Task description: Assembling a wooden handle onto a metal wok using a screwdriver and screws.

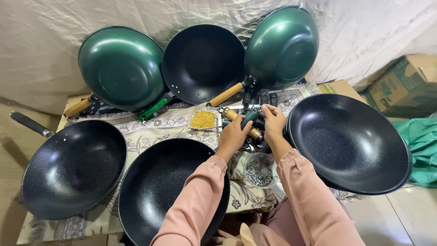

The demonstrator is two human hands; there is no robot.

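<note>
Hands in pink sleeves meet above a patterned cloth-covered table [168,125] ringed by woks. Left hand [233,135] grips a dark green handle piece [251,118], fingers curled around it. Right hand [274,122] pinches the same piece from the other side, just beside a large black speckled wok [350,143]. A wooden handle with metal collar [243,123] lies under them. Nearby sit a small tray of yellow bits [203,120] and a clear bowl of silver screws [259,171].
</note>
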